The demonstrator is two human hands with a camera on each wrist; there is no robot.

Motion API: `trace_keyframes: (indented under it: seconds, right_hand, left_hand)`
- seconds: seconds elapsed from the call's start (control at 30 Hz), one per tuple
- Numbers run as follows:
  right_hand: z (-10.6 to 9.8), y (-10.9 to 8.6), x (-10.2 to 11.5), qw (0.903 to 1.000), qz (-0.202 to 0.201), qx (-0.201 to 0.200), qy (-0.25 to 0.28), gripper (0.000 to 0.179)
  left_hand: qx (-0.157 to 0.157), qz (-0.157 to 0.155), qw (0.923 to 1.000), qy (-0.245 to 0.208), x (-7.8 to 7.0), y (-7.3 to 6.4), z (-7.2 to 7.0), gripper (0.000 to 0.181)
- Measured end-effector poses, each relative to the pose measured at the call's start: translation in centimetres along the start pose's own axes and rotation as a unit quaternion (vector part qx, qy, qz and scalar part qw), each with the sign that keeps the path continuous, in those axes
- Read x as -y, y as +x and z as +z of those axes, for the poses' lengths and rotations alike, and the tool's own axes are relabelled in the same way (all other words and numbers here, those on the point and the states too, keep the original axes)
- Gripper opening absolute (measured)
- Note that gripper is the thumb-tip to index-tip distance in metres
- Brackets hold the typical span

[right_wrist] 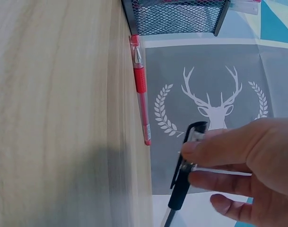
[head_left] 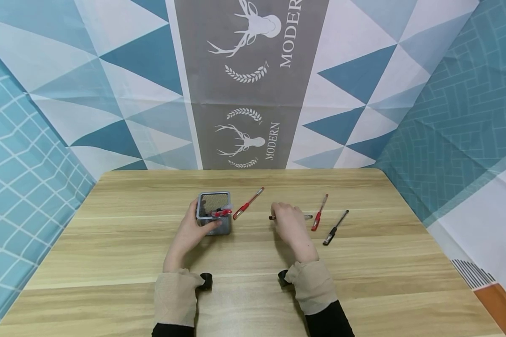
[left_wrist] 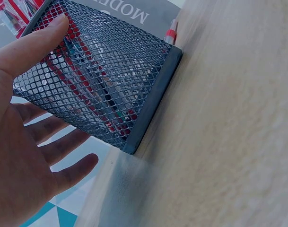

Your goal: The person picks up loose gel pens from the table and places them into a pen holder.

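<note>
Beige gathered fabric cuffs (head_left: 177, 297) over black sleeves (head_left: 330, 320): nearest the head camera.

Item one, slim pen with black clip, black grip and clear barrel (right_wrist: 180, 191): we found it in the right hand (head_left: 290, 225), pinched between thumb and fingers at its capped end, seemingly clear of the table. Its long axis ran nearly side to side across the head view, cap leftward. Handling: we judged a light, steady pinch best, with the free end held clear of neighbouring pens.

Item two, square dark metal-mesh cup (head_left: 225, 228): upright, left of the pen. We saw the left hand (head_left: 191, 231) grip it, thumb on the near wall, fingers around the left side; we judged this a sound brace. Several pens (head_left: 221, 213), some red, leaned inside.

Outlying: red clear-barrelled pen (head_left: 248, 204), just beside the cup; second red pen (head_left: 319, 213) and second black pen (head_left: 335, 228), slanted, beyond the right hand; pale wood-grain table (head_left: 244, 299).
</note>
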State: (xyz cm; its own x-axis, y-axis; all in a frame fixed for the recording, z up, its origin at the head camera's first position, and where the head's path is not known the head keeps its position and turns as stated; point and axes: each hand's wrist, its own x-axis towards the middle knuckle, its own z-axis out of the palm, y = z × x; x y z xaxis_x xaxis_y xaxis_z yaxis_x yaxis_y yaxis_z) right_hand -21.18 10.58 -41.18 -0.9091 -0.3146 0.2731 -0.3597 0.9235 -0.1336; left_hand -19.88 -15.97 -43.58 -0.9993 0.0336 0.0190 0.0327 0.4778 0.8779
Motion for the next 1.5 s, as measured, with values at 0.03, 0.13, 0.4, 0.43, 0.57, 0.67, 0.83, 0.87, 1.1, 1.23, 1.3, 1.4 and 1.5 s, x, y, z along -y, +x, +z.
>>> trace_keyframes:
  seconds: [0.03,0.13,0.4,0.43,0.57,0.67,0.83,0.87,1.1,1.23,1.3,1.4,1.5]
  right_hand:
    - [0.0,0.0,0.0,1.0000,-0.001,-0.009,0.000,0.012]
    - [-0.1,0.1,0.0,0.9995,-0.004,-0.032,0.002,0.009]
    - [-0.2,0.3,0.1,0.9950,-0.014,-0.099,0.004,0.010]
    - [-0.3,0.3,0.1,0.9944,-0.015,-0.104,0.005,0.010]
    - [-0.6,0.3,0.2,0.9930,-0.015,-0.117,0.003,0.010]
    - [-0.7,0.3,0.3,0.9929,-0.012,-0.118,0.003,0.011]
    - [-1.0,0.2,0.3,0.9929,-0.009,-0.118,0.005,0.015]
    - [-1.0,0.2,0.3,0.9928,-0.010,-0.120,0.007,0.015]
    - [-1.3,0.1,0.4,0.9904,-0.016,-0.137,0.010,0.015]
    - [-1.4,0.1,0.5,0.9904,-0.014,-0.137,0.013,0.015]
    - [-1.5,0.2,0.5,0.9906,-0.013,-0.135,0.016,0.015]
    - [-1.6,0.2,0.6,0.9898,-0.013,-0.140,0.022,0.014]
    - [-1.7,0.2,0.6,0.9884,-0.013,-0.149,0.028,0.013]
  left_hand:
    - [0.000,-0.001,1.0000,0.000,0.0,0.0,0.0,0.094]
    - [0.001,-0.001,1.0000,-0.004,0.0,-0.1,0.0,0.094]
    - [-0.001,0.003,0.9999,-0.011,0.0,0.0,0.0,0.093]
    - [0.000,0.002,0.9999,-0.011,0.0,0.0,0.0,0.093]
    - [0.001,0.001,1.0000,-0.008,-0.1,0.0,0.0,0.094]
    - [0.001,0.002,1.0000,-0.007,-0.1,-0.1,0.0,0.094]
    - [0.000,0.002,1.0000,-0.009,-0.1,-0.1,0.0,0.094]
    - [0.000,0.002,0.9999,-0.010,-0.1,-0.1,0.0,0.094]
    - [0.001,0.002,0.9999,-0.014,-0.1,-0.1,0.0,0.094]
    - [0.002,0.003,0.9999,-0.012,-0.1,-0.1,0.0,0.094]
    - [0.001,0.002,0.9999,-0.013,-0.1,-0.1,0.0,0.094]
    - [0.000,0.002,0.9999,-0.013,0.0,0.0,0.0,0.094]
    - [0.000,0.002,0.9999,-0.014,0.0,0.0,0.0,0.094]
